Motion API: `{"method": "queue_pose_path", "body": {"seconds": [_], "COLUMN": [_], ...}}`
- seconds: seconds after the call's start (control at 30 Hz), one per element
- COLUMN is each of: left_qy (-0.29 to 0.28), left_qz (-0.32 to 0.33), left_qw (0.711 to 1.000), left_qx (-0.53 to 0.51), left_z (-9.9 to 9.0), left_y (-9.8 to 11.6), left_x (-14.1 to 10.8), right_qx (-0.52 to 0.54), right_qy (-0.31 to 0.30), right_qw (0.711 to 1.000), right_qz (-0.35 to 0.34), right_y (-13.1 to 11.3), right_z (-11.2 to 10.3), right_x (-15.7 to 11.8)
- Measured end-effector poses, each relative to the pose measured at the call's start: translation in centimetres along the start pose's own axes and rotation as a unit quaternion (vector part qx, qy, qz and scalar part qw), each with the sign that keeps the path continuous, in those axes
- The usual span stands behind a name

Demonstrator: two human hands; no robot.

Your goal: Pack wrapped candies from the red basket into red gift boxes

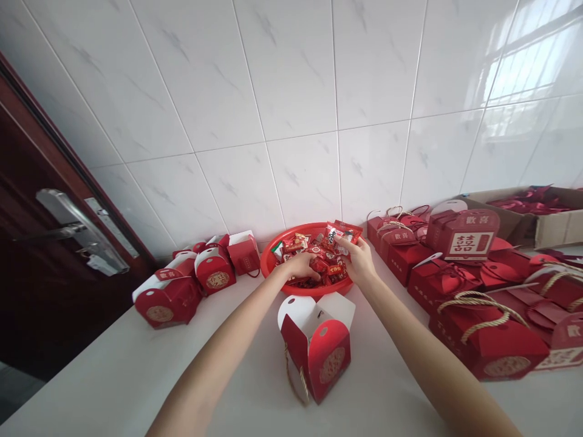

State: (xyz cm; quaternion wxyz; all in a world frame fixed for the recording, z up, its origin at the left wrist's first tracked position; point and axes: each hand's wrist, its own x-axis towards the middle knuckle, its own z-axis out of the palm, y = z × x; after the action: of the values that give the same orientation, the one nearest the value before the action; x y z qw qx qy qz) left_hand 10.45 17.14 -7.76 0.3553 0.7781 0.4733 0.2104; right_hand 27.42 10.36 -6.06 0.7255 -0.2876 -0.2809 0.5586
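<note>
A red plastic basket (269,276) filled with wrapped candies (334,270) stands against the tiled wall. My left hand (301,266) reaches into it from the left, fingers curled around red-wrapped candy lying in the pile. At the basket's right side, my right hand (359,260) pinches a red and white snack packet (339,233) between thumb and fingers, just above the other candies. In front of the basket, between my forearms, a red gift box (330,358) stands upright with its top flaps spread and a rope handle hanging down its left side. The inside is mostly hidden.
Several red boxes (214,270) stand at the left. Many closed red boxes (492,340) with rope handles crowd the right side, one box (462,233) resting on others. A cardboard carton (558,227) of dark red ribbons sits behind them. A dark door (54,255) is at far left.
</note>
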Motion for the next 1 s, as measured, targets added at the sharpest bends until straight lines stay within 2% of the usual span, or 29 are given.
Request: {"method": "queue_pose_path", "body": {"seconds": [0.1,0.2,0.33,0.47,0.67,0.83,1.0], "left_qy": [-0.028,-0.013,0.066,0.150,0.213,0.242,0.282], "left_qz": [-0.005,0.009,0.032,0.051,0.055,0.033,-0.022], "left_qw": [1.000,1.000,0.993,0.973,0.945,0.947,0.954], "left_qx": [0.003,-0.023,-0.088,-0.171,-0.243,-0.209,-0.101], "left_z": [0.0,-0.1,-0.5,-0.9,-0.7,-0.8,-1.2], "left_y": [-0.1,-0.1,-0.1,0.0,0.0,-0.4,-1.4], "left_x": [-0.4,-0.5,-0.3,-0.4,-0.7,-0.5,-0.4], "right_qx": [-0.009,-0.013,-0.006,-0.008,-0.005,-0.015,-0.007], "right_qy": [0.005,0.006,0.014,0.019,0.010,0.009,0.016], "right_qw": [1.000,1.000,1.000,1.000,1.000,1.000,1.000], "right_qz": [-0.002,0.004,0.007,0.003,0.005,-0.003,0.008], "right_y": [0.0,0.0,0.1,0.0,-0.2,-0.2,-0.3], "right_z": [0.0,-0.2,-0.2,-0.1,0.0,0.0,0.0], "right_x": [0.0,0.1,0.1,0.0,-0.2,-0.2,-0.2]}}
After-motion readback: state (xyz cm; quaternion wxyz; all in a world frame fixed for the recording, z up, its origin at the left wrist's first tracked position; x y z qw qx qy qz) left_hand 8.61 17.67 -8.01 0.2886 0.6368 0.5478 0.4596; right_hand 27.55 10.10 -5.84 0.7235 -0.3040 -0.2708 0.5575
